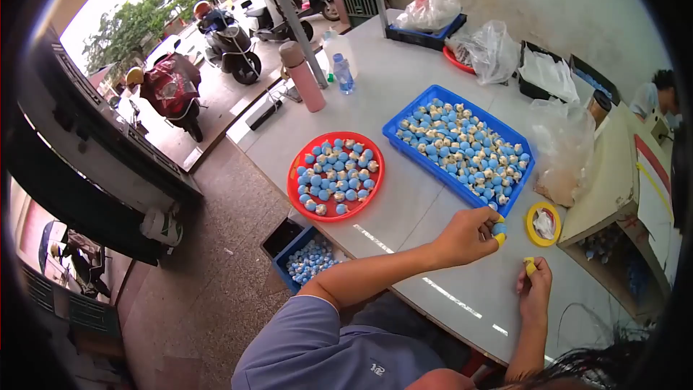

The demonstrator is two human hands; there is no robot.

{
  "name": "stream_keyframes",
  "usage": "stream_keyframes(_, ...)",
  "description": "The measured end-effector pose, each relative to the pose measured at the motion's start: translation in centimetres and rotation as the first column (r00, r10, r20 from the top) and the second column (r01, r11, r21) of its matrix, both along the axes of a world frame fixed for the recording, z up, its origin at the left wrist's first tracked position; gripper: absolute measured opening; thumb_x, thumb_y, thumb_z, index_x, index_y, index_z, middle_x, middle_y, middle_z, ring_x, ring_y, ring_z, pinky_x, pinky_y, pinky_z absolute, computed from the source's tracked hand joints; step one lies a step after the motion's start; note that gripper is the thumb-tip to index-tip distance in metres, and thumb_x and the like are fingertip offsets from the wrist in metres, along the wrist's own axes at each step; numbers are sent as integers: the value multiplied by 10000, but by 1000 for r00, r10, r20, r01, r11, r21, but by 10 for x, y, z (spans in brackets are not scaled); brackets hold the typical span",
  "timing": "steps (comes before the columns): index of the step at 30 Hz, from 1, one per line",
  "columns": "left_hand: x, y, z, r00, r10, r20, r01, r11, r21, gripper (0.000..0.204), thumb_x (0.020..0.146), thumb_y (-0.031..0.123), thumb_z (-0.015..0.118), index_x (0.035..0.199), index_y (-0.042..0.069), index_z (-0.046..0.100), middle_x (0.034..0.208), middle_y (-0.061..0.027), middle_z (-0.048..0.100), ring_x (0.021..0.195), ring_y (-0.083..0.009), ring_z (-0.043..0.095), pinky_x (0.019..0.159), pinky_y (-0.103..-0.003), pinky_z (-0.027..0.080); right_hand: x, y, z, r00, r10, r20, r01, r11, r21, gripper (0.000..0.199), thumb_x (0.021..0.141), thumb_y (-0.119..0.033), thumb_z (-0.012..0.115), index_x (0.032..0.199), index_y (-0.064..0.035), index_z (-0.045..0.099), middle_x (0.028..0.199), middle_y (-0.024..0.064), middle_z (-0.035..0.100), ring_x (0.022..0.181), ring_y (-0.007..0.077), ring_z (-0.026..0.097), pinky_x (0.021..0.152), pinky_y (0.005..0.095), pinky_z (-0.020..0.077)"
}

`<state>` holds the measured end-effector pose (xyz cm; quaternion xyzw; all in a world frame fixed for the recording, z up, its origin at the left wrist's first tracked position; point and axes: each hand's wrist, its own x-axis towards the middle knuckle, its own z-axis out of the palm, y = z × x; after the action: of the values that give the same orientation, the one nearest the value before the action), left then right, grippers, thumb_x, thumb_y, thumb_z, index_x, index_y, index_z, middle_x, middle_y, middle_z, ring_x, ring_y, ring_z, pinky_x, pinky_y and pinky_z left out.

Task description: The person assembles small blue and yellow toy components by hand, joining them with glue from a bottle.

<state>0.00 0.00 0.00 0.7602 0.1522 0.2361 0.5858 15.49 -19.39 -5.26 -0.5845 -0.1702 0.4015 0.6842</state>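
Ball [499, 229] sits pinched in L hand [468, 235], blue tray [435, 167] just beyond; R hand [534, 287] nearby, half-curled, can't tell if holding. Step's prob. single-pc work; next move likely needs R hand's help.

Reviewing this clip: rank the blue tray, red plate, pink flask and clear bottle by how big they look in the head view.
Largest to smallest:
1. Blue tray
2. Red plate
3. Pink flask
4. Clear bottle

This is apparent size only; the fisheye may distort it.
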Motion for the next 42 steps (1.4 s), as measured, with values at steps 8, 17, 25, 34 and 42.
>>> stream_keyframes(8, -172, 98, -17, 685, 728, -23, -572, 556, 603, 338, 722, 149, 743, 977, -18, 597, 774, -121, 662, 722, -186, 666, 637, -301, 529, -20, 2, 0, 999, -37, -14, 37, 999, -1, 47, 912, -118, 502, 875, -89, 504, 663, 0, 507, 493, 69, 428, 446, 208, 336)
stream_keyframes(17, -214, 105, -17, 545, 827, 140, -459, 155, 875, 375, 679, 184, 725, 998, 25, 607, 869, -132, 616, 823, -313, 617, 734, -403, 498, -16, -1, 2, 999, -42, 20, 43, 998, -39, 59, 898, -140, 516, 867, -90, 524, 677, 10, 526, 513, 83, 461, 456, 218, 350)
stream_keyframes(25, -103, 31, -18, 935, 346, 76, -352, 885, 305, 98, 893, 81, 622, 886, -14, 601, 679, -92, 634, 585, -136, 615, 542, -252, 470, -13, 5, 3, 999, -39, -36, 39, 999, -10, 98, 887, -158, 576, 913, -72, 536, 723, 13, 555, 548, 72, 490, 482, 227, 377)
stream_keyframes(34, 47, -45, -48, 931, -314, -184, 321, 947, 7, 192, 953, 173, 553, 940, -12, 608, 704, -49, 624, 593, -79, 550, 538, -226, 448, 66, -66, 5, 535, -349, 769, 567, 823, -21, 239, 827, -129, 638, 1016, -30, 528, 815, 68, 607, 680, 196, 596, 577, 332, 480)
stream_keyframes(42, 49, -37, -77, 941, -321, -105, 284, 920, -269, 189, 957, 147, 551, 1047, -18, 569, 793, -60, 624, 676, -90, 577, 607, -234, 495, 108, -56, 11, 204, 22, 979, 868, 458, -192, 481, 715, -209, 708, 1128, -60, 512, 898, 142, 636, 809, 357, 630, 662, 468, 505)
